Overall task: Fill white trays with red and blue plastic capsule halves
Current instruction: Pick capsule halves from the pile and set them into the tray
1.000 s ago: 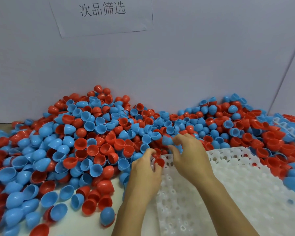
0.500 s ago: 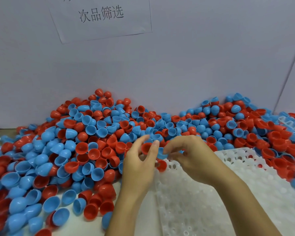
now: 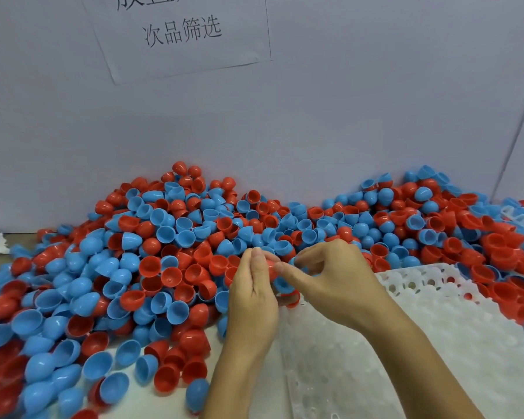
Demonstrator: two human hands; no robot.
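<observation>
From the head camera, the left hand stands edge-up, its fingers curled round a glossy red capsule half that shows only as a sliver between fingers and thumb. The right hand meets it from the other side, fingertips pinching a smooth blue capsule half tucked under its index finger. The two halves touch, or nearly so; their rims are hidden.

Beneath and to the right of the right hand lies a white tray of translucent, matte plastic, moulded into rows of round sockets. Another red half rests at the tray's near corner, just below both hands.

Left of and beyond the hands spreads a heap of capsule halves, shiny domed cups in red and blue, some mouth-up, some dome-up, piled on the pale worktop against a flat grey wall bearing a paper sign.
</observation>
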